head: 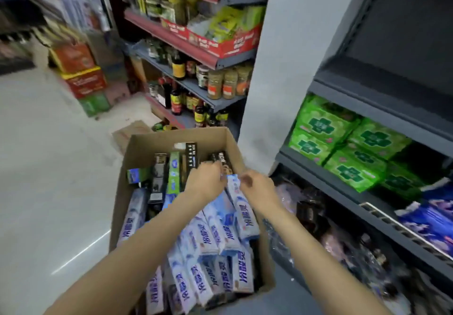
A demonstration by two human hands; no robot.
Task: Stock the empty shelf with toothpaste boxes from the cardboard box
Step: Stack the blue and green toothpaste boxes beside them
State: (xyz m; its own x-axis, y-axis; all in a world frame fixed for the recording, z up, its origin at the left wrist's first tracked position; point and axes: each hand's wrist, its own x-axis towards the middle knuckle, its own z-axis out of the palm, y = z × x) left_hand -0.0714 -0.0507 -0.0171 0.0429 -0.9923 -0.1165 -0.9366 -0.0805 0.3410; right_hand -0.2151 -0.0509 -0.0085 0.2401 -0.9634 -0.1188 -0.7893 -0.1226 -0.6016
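An open cardboard box [171, 138] stands on the floor below me, packed with several toothpaste boxes. Most are light blue and white [208, 275]; black ones [158, 180] and a green one [174, 170] stand at the far end. Both my arms reach into it. My right hand [257, 187] is closed around the far end of a light blue toothpaste box [245, 216] lying on top of the pile. My left hand [206, 180] is just beside it, fingers curled down over the box ends; its grip is blurred. The empty dark shelf [397, 52] is at the upper right.
Green packs [343, 148] fill the shelf below the empty one, with blue and dark packets lower down. A grey pillar [282, 69] rises behind the box. Shelves of jars and sauce bottles [196, 81] stand beyond it. Stacked cartons [81, 77] sit on the pale floor [49, 167] at left.
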